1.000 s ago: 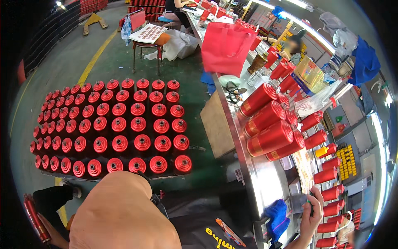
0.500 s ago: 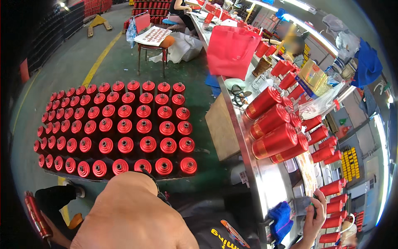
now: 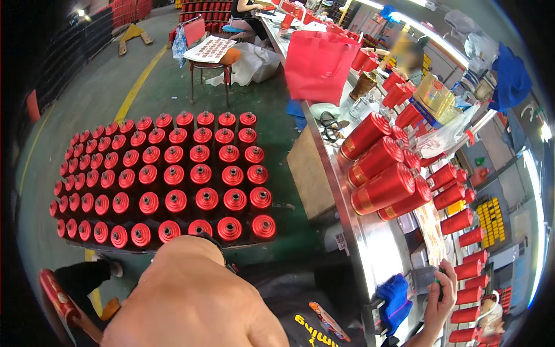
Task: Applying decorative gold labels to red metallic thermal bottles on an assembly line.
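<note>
At the lower left edge, a glossy red cylinder (image 3: 56, 292) is gripped by my left hand (image 3: 85, 325), whose fingers are mostly hidden. My bare left arm (image 3: 193, 295), bent and very close, fills the lower middle. At the right, my right hand (image 3: 440, 298) is curled beside the metal-edged bench, its fingers closed around a small dark thing with a green spot that I cannot make out. A greyish piece (image 3: 425, 276) touches its fingertips. A crumpled blue cloth (image 3: 394, 302) lies to its left. Several red cylinders with gold bands (image 3: 384, 188) lie tilted farther up the bench.
Rows of upright red-topped bottles (image 3: 174, 173) stand packed left of the bench (image 3: 378, 248). A red bag (image 3: 321, 66), scissors (image 3: 330, 127) and a gold box (image 3: 433, 98) rest on the bench. Beyond is a chair (image 3: 209, 61) with a printed sheet. People sit at the far bench.
The red cylinder in my left hand has turned and shifted slightly right, showing a plainer side. My left arm has moved a little to the right. My right hand stays almost where it was.
</note>
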Tool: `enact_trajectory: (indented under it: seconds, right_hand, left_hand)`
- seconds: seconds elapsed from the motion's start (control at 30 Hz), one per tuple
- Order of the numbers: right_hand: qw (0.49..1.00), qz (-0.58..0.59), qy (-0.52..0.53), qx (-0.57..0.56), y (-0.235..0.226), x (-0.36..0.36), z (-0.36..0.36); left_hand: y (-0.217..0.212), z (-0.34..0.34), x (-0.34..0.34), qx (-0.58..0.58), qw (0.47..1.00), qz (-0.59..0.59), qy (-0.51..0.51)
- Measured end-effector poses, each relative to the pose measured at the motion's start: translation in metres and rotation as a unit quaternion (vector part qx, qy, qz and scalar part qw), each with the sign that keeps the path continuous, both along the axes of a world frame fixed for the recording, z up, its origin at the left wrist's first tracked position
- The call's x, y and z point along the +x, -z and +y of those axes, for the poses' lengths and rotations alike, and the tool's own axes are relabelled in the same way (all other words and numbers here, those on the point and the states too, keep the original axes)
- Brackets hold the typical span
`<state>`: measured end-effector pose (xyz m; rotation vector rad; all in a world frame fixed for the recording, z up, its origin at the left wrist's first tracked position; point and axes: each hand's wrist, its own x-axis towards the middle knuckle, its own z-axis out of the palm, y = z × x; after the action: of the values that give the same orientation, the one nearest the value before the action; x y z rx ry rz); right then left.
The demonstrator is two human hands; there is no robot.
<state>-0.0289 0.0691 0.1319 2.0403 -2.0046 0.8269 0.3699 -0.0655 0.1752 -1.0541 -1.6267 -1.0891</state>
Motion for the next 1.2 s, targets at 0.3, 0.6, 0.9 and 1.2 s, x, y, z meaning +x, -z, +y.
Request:
enact_trajectory:
  seconds: [0.3, 0.6, 0.9, 1.2]
  right_hand:
    - [0.999, -0.019, 0.029, -0.025, 0.001, 0.0, 0.007]
    - [0.996, 0.001, 0.082, -0.042, -0.013, -0.023, 0.005]
    - [0.989, 0.048, 0.134, -0.037, -0.016, -0.189, -0.043]
    - [0.942, 0.116, 0.311, 0.045, -0.001, -0.381, -0.15]
  left_hand:
    - [0.003, 0.009, -0.025, 0.027, 0.986, 0.1, -0.134]
    - [0.006, -0.028, -0.054, 0.115, 0.972, -0.076, 0.19]
    - [0.13, -0.077, -0.223, 0.077, 0.885, -0.371, -0.272]
    - [0.199, -0.087, -0.295, -0.005, 0.838, -0.422, -0.345]
